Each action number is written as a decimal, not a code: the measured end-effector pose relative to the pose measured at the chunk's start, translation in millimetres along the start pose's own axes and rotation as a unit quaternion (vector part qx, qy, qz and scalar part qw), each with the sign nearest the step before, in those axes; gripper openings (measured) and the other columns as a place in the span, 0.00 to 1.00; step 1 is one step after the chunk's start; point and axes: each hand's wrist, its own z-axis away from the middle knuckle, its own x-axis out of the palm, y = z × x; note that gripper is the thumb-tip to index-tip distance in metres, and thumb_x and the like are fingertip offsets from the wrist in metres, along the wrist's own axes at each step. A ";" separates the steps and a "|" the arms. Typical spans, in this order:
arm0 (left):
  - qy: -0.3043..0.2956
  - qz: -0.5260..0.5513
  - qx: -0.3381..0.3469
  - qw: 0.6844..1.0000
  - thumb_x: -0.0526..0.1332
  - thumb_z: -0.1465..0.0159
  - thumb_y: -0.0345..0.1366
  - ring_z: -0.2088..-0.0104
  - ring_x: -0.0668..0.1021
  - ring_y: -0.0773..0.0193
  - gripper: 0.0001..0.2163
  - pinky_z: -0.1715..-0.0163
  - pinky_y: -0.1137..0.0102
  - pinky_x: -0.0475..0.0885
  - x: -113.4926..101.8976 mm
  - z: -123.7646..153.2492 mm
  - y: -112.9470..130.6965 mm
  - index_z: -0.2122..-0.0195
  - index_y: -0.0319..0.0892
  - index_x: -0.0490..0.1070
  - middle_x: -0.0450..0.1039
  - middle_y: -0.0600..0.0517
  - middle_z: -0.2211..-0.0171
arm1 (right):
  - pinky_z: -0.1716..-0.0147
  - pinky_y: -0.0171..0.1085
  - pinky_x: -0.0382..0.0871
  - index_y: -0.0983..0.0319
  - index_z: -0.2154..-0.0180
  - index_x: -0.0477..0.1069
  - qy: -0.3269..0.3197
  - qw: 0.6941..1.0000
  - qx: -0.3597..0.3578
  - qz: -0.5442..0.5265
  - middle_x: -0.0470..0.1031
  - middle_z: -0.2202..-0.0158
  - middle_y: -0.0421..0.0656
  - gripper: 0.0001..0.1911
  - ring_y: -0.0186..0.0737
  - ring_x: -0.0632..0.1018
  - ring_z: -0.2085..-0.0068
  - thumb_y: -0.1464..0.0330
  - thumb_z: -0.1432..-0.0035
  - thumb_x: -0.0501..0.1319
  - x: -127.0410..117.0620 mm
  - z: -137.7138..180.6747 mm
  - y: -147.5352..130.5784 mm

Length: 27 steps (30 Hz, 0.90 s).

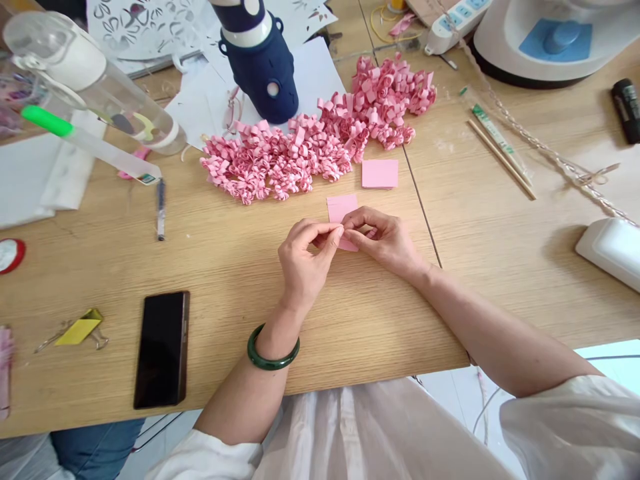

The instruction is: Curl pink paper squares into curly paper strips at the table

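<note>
My left hand (307, 257), a green bangle (273, 357) on its wrist, is closed in a pinch. Its fingertips meet those of my right hand (383, 240), which is pinched too. Whatever lies between the fingertips is too small and covered to name; a bit of pink shows under my right fingers. Just beneath both hands lies a pink paper piece (341, 207), partly covered by them. A second pink paper rectangle (380, 174) rests flat a little farther off. Beyond is a long heap of curled pink paper flowers (280, 157).
Behind the heap stands a dark blue bottle (263, 73). Leftward are a clear bottle (120, 100), a green-capped tube (95, 147), a pen (161, 210), a phone (161, 350) and a yellow binder clip (83, 328). Wooden sticks (503, 160), a braided cord (545, 150) and a white appliance (560, 40) lie right.
</note>
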 end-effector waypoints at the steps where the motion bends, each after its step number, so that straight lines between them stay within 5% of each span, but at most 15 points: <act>1: -0.001 -0.002 0.004 1.000 0.66 0.34 0.39 0.69 0.76 0.67 0.07 0.66 0.71 0.72 0.0 0.0 0.0 0.65 0.44 0.80 0.79 0.52 0.69 | 0.69 0.35 0.63 0.63 0.68 0.75 0.001 1.000 -0.001 0.000 0.77 0.65 0.43 0.08 0.34 0.73 0.66 0.64 0.42 0.67 0.1 0.0 -0.1; 11: -0.012 0.101 -0.097 0.990 0.64 0.33 0.43 0.64 0.80 0.66 0.09 0.63 0.73 0.74 -0.4 -0.9 -0.4 0.64 0.43 0.80 0.80 0.51 0.64 | 0.71 0.35 0.62 0.63 0.70 0.74 0.018 1.000 0.023 -0.008 0.77 0.65 0.44 0.15 0.35 0.73 0.65 0.58 0.44 0.70 3.0 -0.6 -0.4; 18: -0.036 0.081 -0.078 0.993 0.67 0.36 0.40 0.65 0.79 0.66 0.06 0.63 0.73 0.74 1.1 -0.6 -2.4 0.65 0.43 0.80 0.80 0.51 0.66 | 0.69 0.34 0.63 0.64 0.70 0.74 0.009 1.000 0.020 -0.011 0.77 0.65 0.44 0.12 0.34 0.73 0.66 0.62 0.42 0.69 1.4 -0.2 -0.4; 23: -0.024 0.041 -0.015 0.999 0.66 0.35 0.37 0.65 0.79 0.66 0.05 0.63 0.72 0.75 0.3 -0.9 -2.8 0.64 0.42 0.80 0.79 0.51 0.66 | 0.69 0.34 0.63 0.64 0.69 0.74 0.010 1.000 0.014 -0.009 0.77 0.66 0.43 0.15 0.33 0.73 0.67 0.58 0.42 0.69 1.6 0.1 -0.2; 27: -0.032 0.067 -0.031 0.997 0.66 0.35 0.37 0.64 0.79 0.66 0.06 0.63 0.73 0.74 -0.4 -1.1 -0.7 0.64 0.42 0.81 0.80 0.51 0.66 | 0.69 0.35 0.63 0.64 0.69 0.74 0.014 1.000 0.016 -0.014 0.76 0.66 0.43 0.19 0.33 0.72 0.67 0.54 0.43 0.70 1.6 -0.5 -0.3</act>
